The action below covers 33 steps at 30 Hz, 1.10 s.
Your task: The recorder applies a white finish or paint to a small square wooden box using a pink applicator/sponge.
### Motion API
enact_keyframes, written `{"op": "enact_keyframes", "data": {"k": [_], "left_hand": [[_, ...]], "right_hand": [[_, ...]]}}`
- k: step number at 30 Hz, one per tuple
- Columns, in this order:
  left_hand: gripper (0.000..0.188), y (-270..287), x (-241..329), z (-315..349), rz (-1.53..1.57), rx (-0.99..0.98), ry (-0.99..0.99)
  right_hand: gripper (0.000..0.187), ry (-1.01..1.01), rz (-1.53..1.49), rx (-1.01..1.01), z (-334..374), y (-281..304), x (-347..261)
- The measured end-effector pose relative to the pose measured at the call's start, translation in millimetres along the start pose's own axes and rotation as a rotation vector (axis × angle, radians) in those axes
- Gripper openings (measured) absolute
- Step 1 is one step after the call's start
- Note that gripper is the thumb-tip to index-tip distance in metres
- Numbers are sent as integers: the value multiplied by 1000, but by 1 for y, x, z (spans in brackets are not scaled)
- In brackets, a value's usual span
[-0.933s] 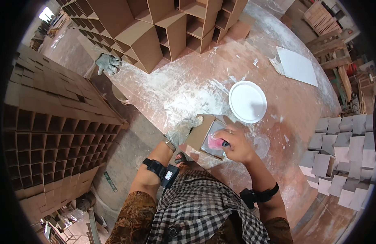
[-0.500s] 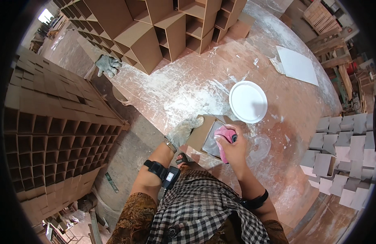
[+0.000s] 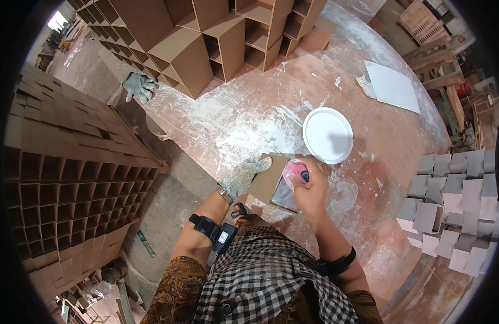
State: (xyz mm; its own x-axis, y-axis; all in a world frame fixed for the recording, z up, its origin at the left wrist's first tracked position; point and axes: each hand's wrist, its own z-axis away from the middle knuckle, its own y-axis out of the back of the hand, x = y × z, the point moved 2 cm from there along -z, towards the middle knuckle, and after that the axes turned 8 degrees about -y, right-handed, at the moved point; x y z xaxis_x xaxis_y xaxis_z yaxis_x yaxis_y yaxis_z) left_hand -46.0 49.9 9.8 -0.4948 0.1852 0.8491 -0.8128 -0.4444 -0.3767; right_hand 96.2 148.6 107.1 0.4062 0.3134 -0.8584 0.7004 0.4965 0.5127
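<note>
Right hand [image 3: 313, 190] is closed on a pink pad [image 3: 293, 171] at two o'clock on the box [image 3: 266, 184]; left hand [image 3: 240, 177] touches nine, closure unclear. Lopsided pressing could skid the box into the white dish [image 3: 325, 132] at one.

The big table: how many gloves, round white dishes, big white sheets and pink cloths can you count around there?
Gloves: 2, a loose grey glove and a worn glove on the left hand
Round white dish or lid: 1
Big white sheet: 1
Pink cloth: 1, in the right hand
Total: 5
</note>
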Motion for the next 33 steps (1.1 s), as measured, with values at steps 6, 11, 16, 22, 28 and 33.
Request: {"op": "enact_keyframes", "data": {"k": [6, 11, 16, 22, 28, 33], "left_hand": [[27, -10, 16, 9, 298, -24, 58], [29, -14, 23, 10, 351, 11, 29], [28, 1, -2, 4, 283, 79, -8], [34, -3, -37, 55, 496, -5, -135], [32, -11, -76, 59, 466, 101, -273], [36, -27, -34, 50, 482, 101, -222]], "right_hand": [[42, 359, 245, -288, -21, 23, -2], [42, 564, 330, -488, 8, 27, 2], [41, 408, 158, -418, 28, 33, 34], [36, -24, -43, -230, 46, 42, 61], [31, -62, -166, -160, 49, 33, 51], [27, -252, -299, -48, 29, 24, 24]]}}
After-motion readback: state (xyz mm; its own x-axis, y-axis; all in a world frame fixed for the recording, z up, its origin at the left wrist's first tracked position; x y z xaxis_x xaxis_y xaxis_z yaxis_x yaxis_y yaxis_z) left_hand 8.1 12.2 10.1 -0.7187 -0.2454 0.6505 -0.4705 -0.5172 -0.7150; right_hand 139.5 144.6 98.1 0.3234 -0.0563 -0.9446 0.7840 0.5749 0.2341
